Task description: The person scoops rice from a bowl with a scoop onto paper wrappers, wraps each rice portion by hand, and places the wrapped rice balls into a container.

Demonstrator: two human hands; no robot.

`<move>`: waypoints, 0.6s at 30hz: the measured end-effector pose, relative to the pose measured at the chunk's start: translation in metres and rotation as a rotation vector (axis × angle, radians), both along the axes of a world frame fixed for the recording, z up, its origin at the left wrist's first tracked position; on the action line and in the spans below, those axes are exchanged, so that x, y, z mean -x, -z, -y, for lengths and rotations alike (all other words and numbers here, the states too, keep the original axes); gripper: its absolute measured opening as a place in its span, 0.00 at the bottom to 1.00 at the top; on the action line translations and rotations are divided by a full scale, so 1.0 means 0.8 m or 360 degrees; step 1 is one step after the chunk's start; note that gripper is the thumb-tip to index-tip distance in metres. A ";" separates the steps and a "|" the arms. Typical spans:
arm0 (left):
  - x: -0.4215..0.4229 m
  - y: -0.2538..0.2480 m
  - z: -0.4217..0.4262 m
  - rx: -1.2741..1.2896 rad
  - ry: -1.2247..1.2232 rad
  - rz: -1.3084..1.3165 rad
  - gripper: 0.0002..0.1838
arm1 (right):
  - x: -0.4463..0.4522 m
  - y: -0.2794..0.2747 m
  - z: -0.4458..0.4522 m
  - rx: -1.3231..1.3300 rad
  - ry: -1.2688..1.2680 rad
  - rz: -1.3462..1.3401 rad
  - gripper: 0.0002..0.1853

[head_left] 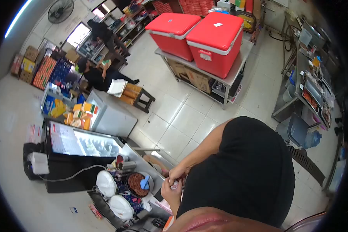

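Apparently, sm. pinkish item (175, 185) is clamped in L hand (169, 193) & R hand (178, 171) fingers for steadiness; blue scoop (144, 183) is rested on brown food (135, 187) by desk (144, 168) edge, prob. for quick access.

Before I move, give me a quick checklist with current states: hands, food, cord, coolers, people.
1. Both hands brought together: ok, they meet at a small pale item.
2. Grip on it firm: cannot tell, fingers cover most of it.
3. Blue scoop in the dark red food: ok.
4. White cord tidy: not ok, it sags loosely toward the counter.
5. Red coolers shut: ok, lids on.
6. Other people out of reach: ok, across the room.
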State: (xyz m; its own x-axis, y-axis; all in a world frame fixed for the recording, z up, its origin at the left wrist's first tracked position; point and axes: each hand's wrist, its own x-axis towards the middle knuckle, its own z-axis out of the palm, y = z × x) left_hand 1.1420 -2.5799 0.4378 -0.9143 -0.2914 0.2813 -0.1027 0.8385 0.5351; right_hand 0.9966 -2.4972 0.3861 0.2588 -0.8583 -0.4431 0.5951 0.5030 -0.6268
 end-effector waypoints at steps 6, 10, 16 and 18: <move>0.058 0.008 -0.087 0.0259 0.0113 0.0075 0.27 | 0.042 0.008 -0.106 -0.0002 0.0277 0.0046 0.11; 0.065 0.009 -0.132 0.0241 0.0362 0.0296 0.35 | 0.047 0.026 -0.157 -0.0181 0.0400 0.0092 0.09; 0.048 0.019 -0.175 0.0217 0.0150 0.0599 0.42 | 0.038 0.053 -0.182 -0.0203 0.0206 -0.0112 0.12; 0.042 0.020 -0.189 0.0226 0.0057 0.0650 0.42 | 0.034 0.024 -0.199 -0.0227 0.0240 -0.0211 0.14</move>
